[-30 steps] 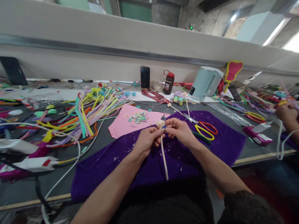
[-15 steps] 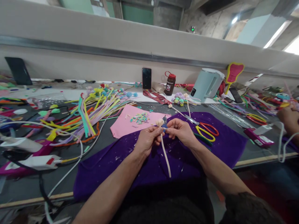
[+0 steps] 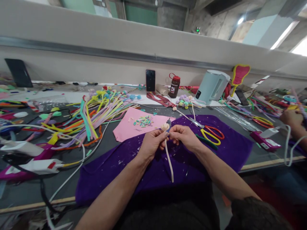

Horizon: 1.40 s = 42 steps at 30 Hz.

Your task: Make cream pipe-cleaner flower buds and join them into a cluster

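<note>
1. Hands: the left hand [image 3: 151,143] and right hand [image 3: 184,136] are pinched together on a cream pipe cleaner [image 3: 168,153].
2. Its coiled tip is held above the purple cloth [image 3: 223,150] on the worktop [image 3: 24,191].

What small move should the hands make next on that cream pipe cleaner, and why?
Probably another short wrap of the stem around the coiled tip. The left hand and the right hand both pinch the cream pipe cleaner just under its coiled tip, above the purple cloth, while a long straight tail hangs free below.
</note>
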Each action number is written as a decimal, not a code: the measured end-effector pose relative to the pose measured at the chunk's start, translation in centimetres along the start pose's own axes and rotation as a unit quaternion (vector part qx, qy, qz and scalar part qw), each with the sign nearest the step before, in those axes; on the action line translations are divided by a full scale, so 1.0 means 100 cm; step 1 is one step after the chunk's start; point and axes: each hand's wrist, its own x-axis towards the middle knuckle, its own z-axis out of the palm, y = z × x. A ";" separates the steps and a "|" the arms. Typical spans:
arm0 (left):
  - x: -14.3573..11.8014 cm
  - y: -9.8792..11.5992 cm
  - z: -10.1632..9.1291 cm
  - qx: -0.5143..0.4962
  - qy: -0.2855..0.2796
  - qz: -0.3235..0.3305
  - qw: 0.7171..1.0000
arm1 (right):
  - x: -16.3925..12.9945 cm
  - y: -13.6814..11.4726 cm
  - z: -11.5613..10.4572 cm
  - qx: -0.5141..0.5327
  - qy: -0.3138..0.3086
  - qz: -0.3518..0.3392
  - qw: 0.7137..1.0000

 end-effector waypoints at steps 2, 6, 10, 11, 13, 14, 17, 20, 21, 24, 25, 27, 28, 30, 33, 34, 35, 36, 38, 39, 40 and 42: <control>0.000 0.001 -0.001 -0.021 -0.020 -0.010 1.000 | 0.000 0.000 -0.001 0.050 -0.032 0.022 0.998; -0.001 0.003 -0.001 -0.064 -0.053 -0.027 0.996 | 0.003 0.003 -0.003 0.131 -0.073 0.059 0.987; -0.002 0.006 -0.001 -0.076 -0.054 -0.027 0.995 | 0.005 0.005 -0.004 0.158 -0.078 0.075 0.982; -0.002 0.006 -0.001 -0.079 -0.054 -0.028 0.995 | 0.005 0.005 -0.004 0.166 -0.079 0.074 0.980; -0.002 0.006 -0.001 -0.085 -0.057 -0.031 0.994 | 0.005 0.005 -0.004 0.187 -0.084 0.066 0.977; -0.002 0.007 -0.002 -0.087 -0.059 -0.032 0.994 | 0.005 0.005 -0.004 0.196 -0.087 0.060 0.975; -0.002 0.007 -0.002 -0.090 -0.064 -0.031 0.993 | 0.005 0.006 -0.003 0.211 -0.099 0.044 0.972; -0.003 0.008 0.000 -0.091 -0.071 -0.030 0.993 | 0.005 0.009 -0.002 0.210 -0.107 0.031 0.971; -0.004 0.008 0.000 -0.093 -0.075 -0.029 0.992 | 0.004 0.010 -0.002 0.207 -0.108 0.028 0.972; -0.005 0.007 0.002 -0.097 -0.089 -0.026 0.991 | 0.003 0.010 -0.002 0.185 -0.109 0.027 0.976; -0.005 0.007 0.001 -0.097 -0.089 -0.025 0.991 | 0.003 0.008 -0.003 0.171 -0.107 0.029 0.979; -0.005 0.007 -0.001 -0.094 -0.077 -0.024 0.992 | 0.002 0.004 -0.006 0.126 -0.090 0.025 0.988; -0.004 0.007 -0.003 -0.092 -0.067 -0.023 0.993 | 0.001 0.000 -0.008 0.093 -0.066 0.016 0.993; -0.002 0.008 -0.006 -0.087 -0.038 -0.020 0.995 | -0.001 -0.006 -0.016 -0.005 0.011 -0.017 1.000; -0.001 0.012 -0.010 -0.097 0.001 -0.021 0.995 | -0.004 -0.011 -0.029 -0.257 0.121 -0.077 0.956; -0.001 0.013 -0.010 -0.103 0.007 -0.021 0.994 | -0.005 -0.011 -0.032 -0.353 0.124 -0.089 0.923; -0.001 0.014 -0.010 -0.109 0.010 -0.020 0.994 | -0.006 -0.009 -0.034 -0.440 0.112 -0.095 0.886; -0.001 0.015 -0.010 -0.114 0.010 -0.018 0.993 | -0.005 -0.008 -0.034 -0.511 0.091 -0.096 0.849; -0.002 0.015 -0.010 -0.118 0.009 -0.011 0.993 | -0.002 -0.003 -0.031 -0.610 0.047 -0.081 0.787; -0.003 0.015 -0.010 -0.118 0.009 -0.008 0.993 | 0.000 0.000 -0.027 -0.643 0.033 -0.069 0.762; -0.003 0.014 -0.010 -0.117 0.008 -0.007 0.993 | 0.003 0.002 -0.023 -0.670 0.025 -0.054 0.740; -0.004 0.013 -0.010 -0.109 0.006 -0.003 0.994 | 0.010 0.007 -0.015 -0.704 0.015 -0.023 0.709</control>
